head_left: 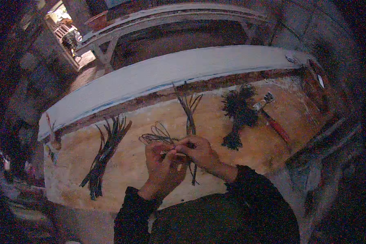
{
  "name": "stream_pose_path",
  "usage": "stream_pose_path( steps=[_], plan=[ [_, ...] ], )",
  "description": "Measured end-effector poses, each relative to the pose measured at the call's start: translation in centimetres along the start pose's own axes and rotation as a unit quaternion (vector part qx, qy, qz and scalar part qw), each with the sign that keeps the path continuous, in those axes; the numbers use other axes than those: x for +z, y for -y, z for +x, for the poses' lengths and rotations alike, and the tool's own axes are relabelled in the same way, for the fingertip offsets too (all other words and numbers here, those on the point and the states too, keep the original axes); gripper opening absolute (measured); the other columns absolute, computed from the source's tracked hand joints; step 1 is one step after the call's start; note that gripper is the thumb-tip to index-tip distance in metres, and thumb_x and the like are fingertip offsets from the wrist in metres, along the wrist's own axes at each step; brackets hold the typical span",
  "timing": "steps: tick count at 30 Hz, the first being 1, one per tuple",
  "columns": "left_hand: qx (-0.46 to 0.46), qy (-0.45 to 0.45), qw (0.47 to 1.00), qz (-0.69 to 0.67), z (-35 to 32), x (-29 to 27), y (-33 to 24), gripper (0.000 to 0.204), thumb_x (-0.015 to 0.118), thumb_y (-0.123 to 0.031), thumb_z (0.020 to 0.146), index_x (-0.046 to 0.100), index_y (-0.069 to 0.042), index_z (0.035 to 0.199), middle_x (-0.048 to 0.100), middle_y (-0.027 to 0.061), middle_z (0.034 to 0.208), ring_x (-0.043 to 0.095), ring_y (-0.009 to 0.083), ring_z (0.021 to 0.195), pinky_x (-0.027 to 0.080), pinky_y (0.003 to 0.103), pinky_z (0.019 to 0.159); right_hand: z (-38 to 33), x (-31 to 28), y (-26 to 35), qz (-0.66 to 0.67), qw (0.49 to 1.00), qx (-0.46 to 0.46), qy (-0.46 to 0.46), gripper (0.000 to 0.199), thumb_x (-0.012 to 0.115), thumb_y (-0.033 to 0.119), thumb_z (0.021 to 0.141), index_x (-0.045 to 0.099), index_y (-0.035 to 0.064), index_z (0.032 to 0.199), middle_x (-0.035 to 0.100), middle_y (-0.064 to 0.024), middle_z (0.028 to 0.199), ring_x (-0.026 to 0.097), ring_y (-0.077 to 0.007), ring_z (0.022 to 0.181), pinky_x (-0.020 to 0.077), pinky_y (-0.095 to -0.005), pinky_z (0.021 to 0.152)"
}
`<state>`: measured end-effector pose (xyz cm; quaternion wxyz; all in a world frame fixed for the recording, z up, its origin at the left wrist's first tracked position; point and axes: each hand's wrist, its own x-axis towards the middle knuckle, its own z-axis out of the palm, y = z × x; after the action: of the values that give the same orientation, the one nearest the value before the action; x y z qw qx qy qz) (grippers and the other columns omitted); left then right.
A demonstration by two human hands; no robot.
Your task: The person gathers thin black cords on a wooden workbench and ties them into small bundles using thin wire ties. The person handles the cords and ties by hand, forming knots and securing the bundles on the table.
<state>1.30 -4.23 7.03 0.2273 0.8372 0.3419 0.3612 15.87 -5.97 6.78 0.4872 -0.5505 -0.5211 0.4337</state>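
Note:
Over a worn wooden work table (130,179), my left hand (162,164) and my right hand (199,152) meet and pinch a thin looped bunch of dark wire (156,136). The loops stick out to the upper left of my fingers. Both hands are closed on the strands. A short dark strand end hangs below my hands (194,177).
A bundle of dark strips (105,154) lies at the left. Another thin bundle (190,112) lies beyond my hands. A bushy dark tuft (240,114) and a red-handled tool (272,120) lie to the right. A pale long board (171,73) borders the table's far side.

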Motion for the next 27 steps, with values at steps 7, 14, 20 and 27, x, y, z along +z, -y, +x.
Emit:
stream_pose_path(
  steps=[7,14,20,27],
  plan=[
    [0.146,-0.054,0.98,0.123,2.0,-2.8,-2.5,0.057,0.069,-0.001,0.07,0.034,-0.007,0.113,0.05,0.0079,0.095,0.054,0.0151,0.084,0.046,0.029,0.076,0.0,0.1,-0.4,-0.04,0.985,-0.168,-0.014,0.015,0.065,0.012,0.081,0.066,0.0017,0.091,0.062,-0.0089,0.086,0.06,-0.0172,0.082,0.0475,-0.0295,0.073],
    [-0.151,-0.073,0.936,-0.309,0.4,-0.4,-0.8,0.055,0.062,0.002,0.078,0.029,-0.008,0.12,0.052,0.011,0.099,0.056,0.0154,0.089,0.049,0.026,0.072,0.3,-0.6,0.3,-0.078,0.986,-0.144,0.026,0.019,0.067,0.013,0.079,0.065,0.0019,0.094,0.063,-0.0091,0.09,0.061,-0.02,0.085,0.0483,-0.0299,0.075],
    [-0.186,-0.1,0.903,-0.375,-1.2,1.9,2.3,0.045,0.058,0.007,0.08,0.038,-0.007,0.118,0.053,0.0114,0.102,0.058,0.018,0.092,0.053,0.028,0.073,0.4,-0.6,0.0,-0.127,0.974,-0.186,0.003,0.019,0.067,0.01,0.079,0.064,0.0009,0.095,0.062,-0.0103,0.089,0.062,-0.0217,0.085,0.0493,-0.0305,0.075],
    [-0.114,-0.086,0.943,-0.301,-0.9,1.0,3.7,0.042,0.063,0.003,0.078,0.044,-0.006,0.114,0.056,0.008,0.098,0.059,0.0171,0.09,0.052,0.03,0.074,0.3,0.0,-1.5,-0.133,0.959,-0.251,-0.021,0.018,0.065,0.007,0.08,0.062,-0.0008,0.095,0.061,-0.0119,0.088,0.062,-0.0238,0.083,0.05,-0.0316,0.072]
  ],
)
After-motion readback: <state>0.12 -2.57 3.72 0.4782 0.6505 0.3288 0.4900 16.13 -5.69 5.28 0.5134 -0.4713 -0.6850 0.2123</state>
